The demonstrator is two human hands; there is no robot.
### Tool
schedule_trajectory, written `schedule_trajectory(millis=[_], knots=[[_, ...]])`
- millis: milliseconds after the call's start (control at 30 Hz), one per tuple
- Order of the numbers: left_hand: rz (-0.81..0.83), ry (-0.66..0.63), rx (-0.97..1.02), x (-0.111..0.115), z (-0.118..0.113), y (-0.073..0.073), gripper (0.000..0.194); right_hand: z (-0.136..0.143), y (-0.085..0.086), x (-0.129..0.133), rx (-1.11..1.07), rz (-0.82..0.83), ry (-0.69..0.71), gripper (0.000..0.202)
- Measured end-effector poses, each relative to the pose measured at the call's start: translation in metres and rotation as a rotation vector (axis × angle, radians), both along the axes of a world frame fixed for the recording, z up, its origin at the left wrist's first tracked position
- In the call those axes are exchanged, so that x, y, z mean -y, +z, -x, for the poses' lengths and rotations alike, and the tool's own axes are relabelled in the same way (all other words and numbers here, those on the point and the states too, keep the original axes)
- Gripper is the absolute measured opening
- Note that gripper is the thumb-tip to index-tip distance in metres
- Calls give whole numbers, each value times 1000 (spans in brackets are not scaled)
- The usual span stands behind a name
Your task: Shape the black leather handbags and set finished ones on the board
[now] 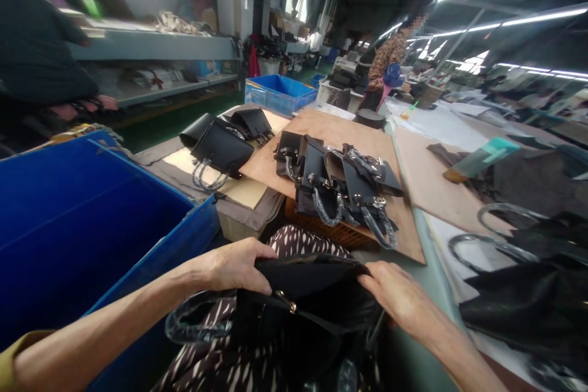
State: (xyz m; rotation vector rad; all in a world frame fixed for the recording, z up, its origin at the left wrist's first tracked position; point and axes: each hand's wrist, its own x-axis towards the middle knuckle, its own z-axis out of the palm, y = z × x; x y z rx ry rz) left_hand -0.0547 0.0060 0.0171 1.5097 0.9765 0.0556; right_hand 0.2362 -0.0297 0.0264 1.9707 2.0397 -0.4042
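Observation:
A black handbag (321,318) lies across my lap with its mouth spread wide and its dark lining showing. My left hand (239,264) grips the left end of the bag's rim, thumb over the edge, close to a small gold-coloured clasp. At the opposite end, my right hand (390,291) pinches the rim, with some of its fingers hidden behind the bag. A handle wrapped in clear plastic (197,321) sticks out to the left below my left wrist. Dark patterned cloth covers my legs under the bag.
Several black handbags (349,177) lie on a brown board (316,122) ahead, others on a stack at left. A big blue bin (151,269) stands at my left. More bags (537,294) rest on the right-hand table. A person (388,61) stands farther back.

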Motion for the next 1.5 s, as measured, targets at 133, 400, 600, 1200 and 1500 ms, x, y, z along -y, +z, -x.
schedule_trajectory(millis=[133,400,600,1200,1500], knots=[[-39,71,16,-3,0,-12,31,6,-22,-9,91,-131,103,43],[-67,84,42,-3,-3,-14,35,34,-5,-22,-64,-331,868,53],[-92,91,48,-3,-1,-17,36,36,-7,-35,-522,-67,547,20],[-293,130,23,8,-14,-12,20,41,-17,-51,-452,-101,495,12],[-326,82,-58,9,-20,-3,27,44,-19,-50,-436,-187,404,12]])
